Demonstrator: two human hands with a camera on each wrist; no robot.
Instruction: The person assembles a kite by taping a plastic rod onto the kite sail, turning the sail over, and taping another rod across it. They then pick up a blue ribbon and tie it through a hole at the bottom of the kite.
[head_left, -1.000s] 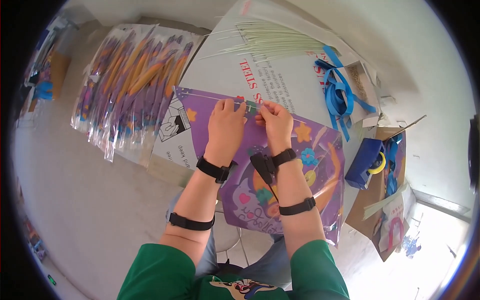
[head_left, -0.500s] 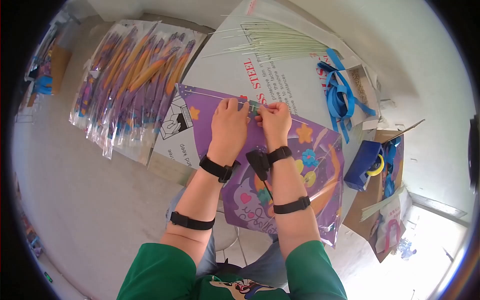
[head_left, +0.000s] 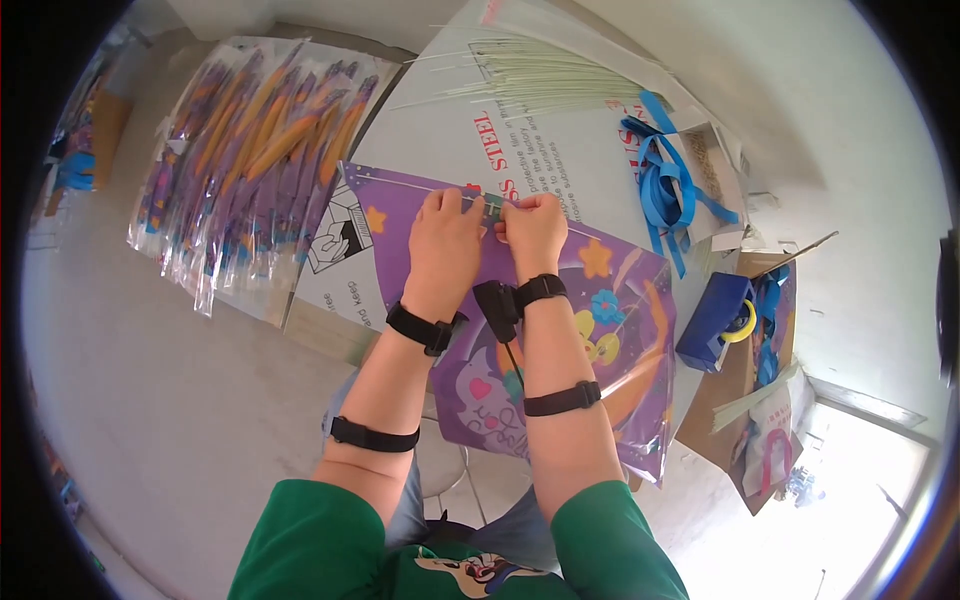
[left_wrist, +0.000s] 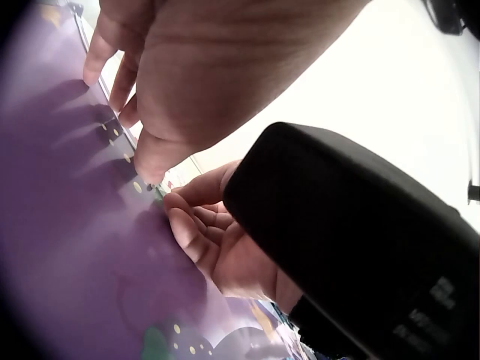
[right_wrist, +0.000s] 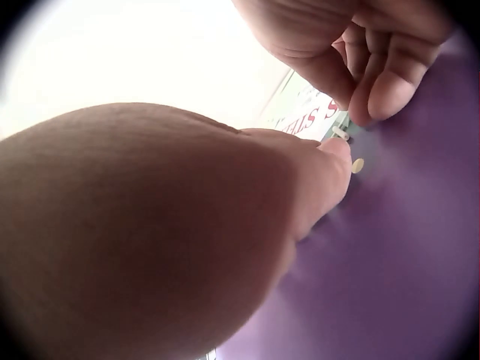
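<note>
A purple printed sheet point(head_left: 393, 236) with stars, flowers and lettering lies over the table's near side. Along its far edge runs a thin pale rod point(head_left: 395, 181). My left hand point(head_left: 443, 255) presses on this edge, fingers spread along it in the left wrist view. Its thumb point(right_wrist: 335, 154) touches down beside a small white piece point(right_wrist: 341, 133). Just to the right, my right hand point(head_left: 535, 238) pinches the sheet's edge between thumb and curled forefinger, by a green patch point(head_left: 492, 203). A black wrist camera point(left_wrist: 337, 225) hides part of the right hand in the left wrist view.
Several pale thin sticks point(head_left: 555, 75) lie at the table's far side. Blue ribbon point(head_left: 665, 190) sits at the right, near a blue tape dispenser point(head_left: 713, 320) and an open cardboard box point(head_left: 720, 435). Plastic-wrapped purple and orange packs point(head_left: 250, 160) are piled at the left.
My right hand's fingers have drawn in toward the left hand at the sheet's edge. The left hand keeps about the same place on it. The whole head view has shifted slightly.
</note>
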